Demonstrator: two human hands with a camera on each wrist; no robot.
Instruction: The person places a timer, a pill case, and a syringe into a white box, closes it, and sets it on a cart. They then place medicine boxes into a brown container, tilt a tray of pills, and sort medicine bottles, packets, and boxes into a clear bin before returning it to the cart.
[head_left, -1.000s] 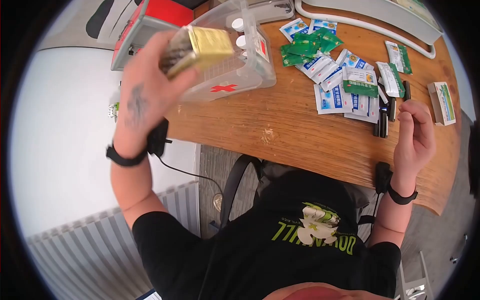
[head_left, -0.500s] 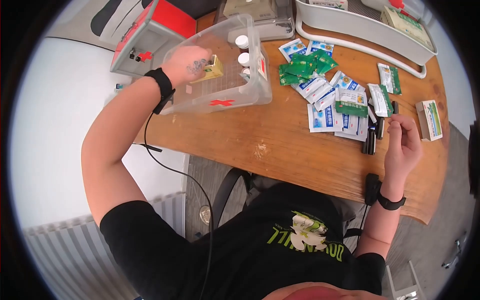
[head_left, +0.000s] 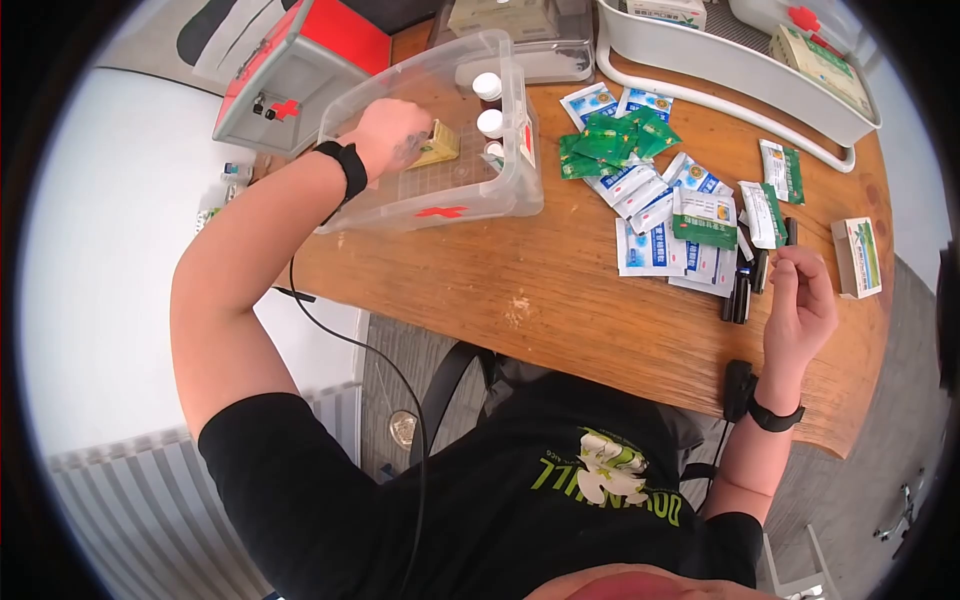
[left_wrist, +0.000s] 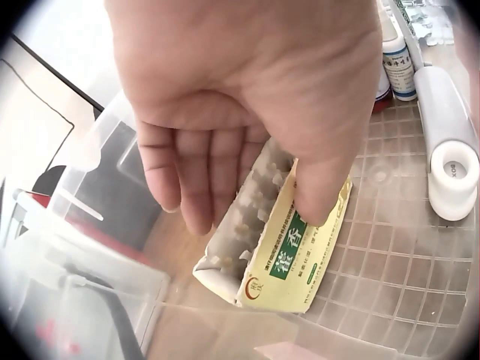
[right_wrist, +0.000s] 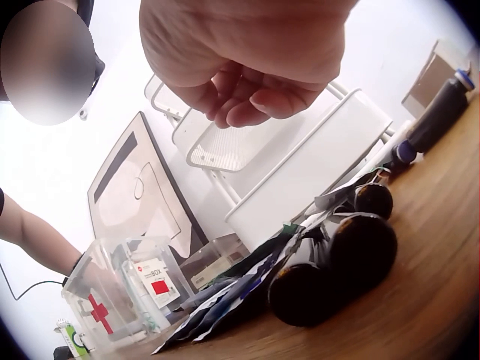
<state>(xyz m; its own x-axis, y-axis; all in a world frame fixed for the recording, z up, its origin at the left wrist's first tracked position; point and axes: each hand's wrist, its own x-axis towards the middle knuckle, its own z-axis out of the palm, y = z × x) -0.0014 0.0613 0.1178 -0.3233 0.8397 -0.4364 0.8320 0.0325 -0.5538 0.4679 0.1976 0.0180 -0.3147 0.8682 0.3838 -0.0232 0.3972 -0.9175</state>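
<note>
My left hand (head_left: 392,135) reaches into a clear plastic bin (head_left: 428,212) with a red cross on its side. It holds a yellow medicine box (left_wrist: 296,259) low over the bin's gridded floor. In the left wrist view, the thumb lies on the printed face and the fingers are on the opposite side, along the open side with its pale insert. White-capped bottles (head_left: 488,88) stand at the bin's right end. My right hand (head_left: 800,305) hangs loosely curled over the table's right side, holding nothing, close to several black pens (head_left: 738,298).
Blue-and-white and green sachets (head_left: 650,245) lie heaped mid-table. Right of them lies a small white carton (head_left: 858,258). A white rack (head_left: 730,75) stands at the back, and a red-and-grey first-aid case (head_left: 300,85) is behind the bin. A cable (head_left: 325,335) hangs from the left wrist.
My left hand has carried the yellow box from above the bin's left side down into the bin, then shifted slightly right. The right hand keeps its pose beside the pens.
</note>
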